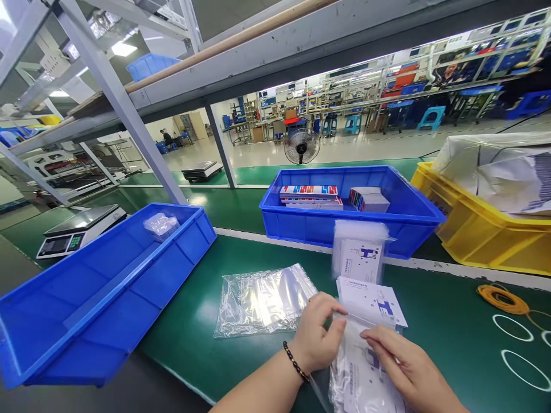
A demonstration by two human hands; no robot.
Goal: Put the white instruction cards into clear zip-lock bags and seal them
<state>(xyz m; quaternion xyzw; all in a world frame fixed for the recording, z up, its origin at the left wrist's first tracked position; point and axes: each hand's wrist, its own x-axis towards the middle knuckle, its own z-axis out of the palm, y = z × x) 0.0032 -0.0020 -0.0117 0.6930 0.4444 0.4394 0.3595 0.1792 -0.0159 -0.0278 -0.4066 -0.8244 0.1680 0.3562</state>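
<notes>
My left hand [321, 332], with a dark beaded bracelet, has its fingers curled at the upper left edge of a transparent plastic bag [359, 376]. Opposite it, my right hand [400, 364] pinches the bag's upper part between thumb and fingers. Purple-and-white printed paper shows through the film, and more bags seem to lie underneath. Just beyond my hands are printed cards [365, 295] in a loose stack. Behind those, a pile of bagged cards [359, 258] leans near a blue bin. Left of my hands lies a flat stack of transparent bags [267, 298].
A blue bin [301, 223] holds small printed boxes [310, 192]; another blue bin [172, 269] at left holds a wrapped bundle [161, 226]. At right are a yellow bin [486, 235], an orange cable coil [501, 298] and white rings [525, 370]. A scale [80, 229] stands far left.
</notes>
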